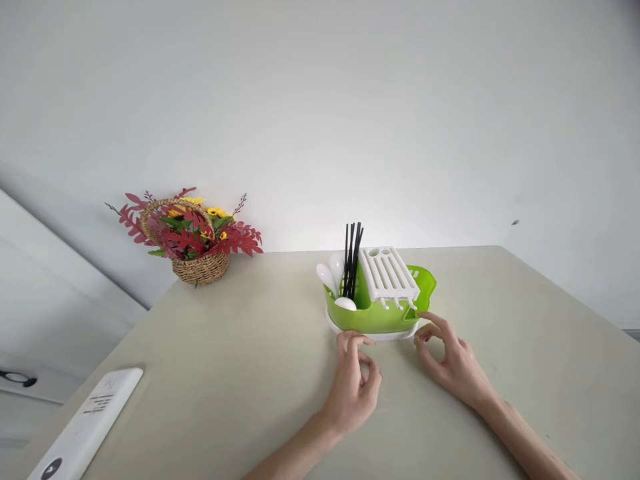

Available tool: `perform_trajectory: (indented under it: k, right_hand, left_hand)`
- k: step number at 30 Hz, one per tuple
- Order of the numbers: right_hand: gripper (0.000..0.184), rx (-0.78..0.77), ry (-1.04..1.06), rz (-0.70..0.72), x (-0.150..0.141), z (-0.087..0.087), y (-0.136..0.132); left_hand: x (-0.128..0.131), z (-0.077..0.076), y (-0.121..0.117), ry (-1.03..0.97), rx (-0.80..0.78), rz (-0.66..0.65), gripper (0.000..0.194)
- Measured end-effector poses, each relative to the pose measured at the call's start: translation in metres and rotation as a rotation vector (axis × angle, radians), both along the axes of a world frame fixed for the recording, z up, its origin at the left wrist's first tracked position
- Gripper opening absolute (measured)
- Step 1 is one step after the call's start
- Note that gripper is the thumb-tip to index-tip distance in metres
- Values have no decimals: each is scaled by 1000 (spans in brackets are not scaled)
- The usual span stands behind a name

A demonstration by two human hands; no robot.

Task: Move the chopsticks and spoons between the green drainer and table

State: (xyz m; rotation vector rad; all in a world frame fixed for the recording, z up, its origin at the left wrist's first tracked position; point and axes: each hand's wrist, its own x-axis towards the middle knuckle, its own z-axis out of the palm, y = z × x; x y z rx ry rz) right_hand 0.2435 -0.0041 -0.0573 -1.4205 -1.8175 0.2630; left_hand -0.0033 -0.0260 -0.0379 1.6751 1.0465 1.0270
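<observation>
A green plastic cutlery holder sits on a white drip tray near the table's far edge. Black chopsticks and white spoons stand in its left part. A white slotted rack with small hooks along its front covers the middle. At the tray's front left edge is my left hand, its fingers loosely bent and apart from the thumb. My right hand is at the front right corner, index fingertip against the green holder and thumb lower by the tray. Neither hand is wrapped round anything.
A wicker basket of red and yellow artificial flowers stands at the back left. On the table's left side lies a long white box with dark print. The pale table meets a white wall behind.
</observation>
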Motion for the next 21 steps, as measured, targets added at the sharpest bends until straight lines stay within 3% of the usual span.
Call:
perform_trajectory:
  k: [8, 12, 16, 21]
  right_hand:
    - [45, -61, 46, -5, 4, -3, -2]
    - [43, -71, 71, -11, 4, -1, -1]
    - [42, -68, 90, -11, 2, 4, -2]
    - [41, -75, 92, -7, 2, 7, -2]
  left_hand:
    - [-4, 10, 6, -51, 9, 84, 18]
    - [-9, 17, 14, -122, -93, 107, 6]
    - [-12, 20, 21, -204, -223, 95, 16]
    - [-16, 19, 27, -300, -262, 193, 19]
